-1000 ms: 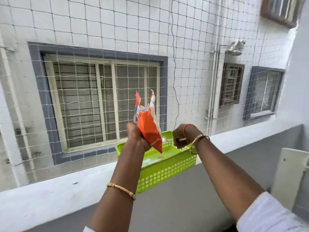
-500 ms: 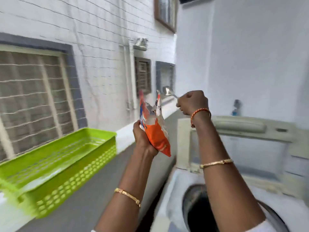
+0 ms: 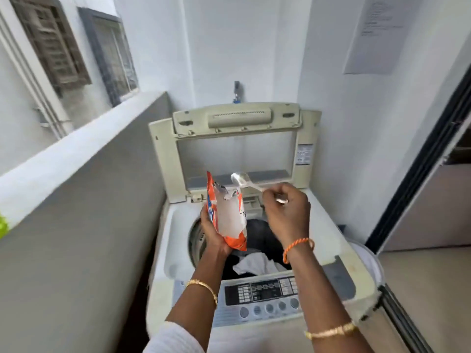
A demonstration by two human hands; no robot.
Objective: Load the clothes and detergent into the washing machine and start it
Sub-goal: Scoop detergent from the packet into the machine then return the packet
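Observation:
A white top-loading washing machine (image 3: pixel 178 225) stands below me with its lid (image 3: pixel 237 138) raised upright. Dark and white clothes (image 3: pixel 257 263) lie in the drum. My left hand (image 3: pixel 212 233) holds an open orange detergent packet (image 3: pixel 229 220) above the drum's left side. My right hand (image 3: pixel 288 212) grips a metal spoon (image 3: pixel 240 180), whose bowl hovers just above the packet's torn mouth. The control panel (image 3: pixel 265 294) with several round buttons runs along the machine's front edge.
A grey parapet wall (image 3: pixel 84 200) runs close along the machine's left side, with a sliver of green basket (image 3: pixel 3 228) on its ledge. A tap (image 3: pixel 237 91) sits on the white wall behind. A dark sliding door frame (image 3: pixel 418 164) stands at the right.
My view has swung right and down from the ledge and green basket to the open machine. Both hands came down over the drum, still holding the packet and spoon.

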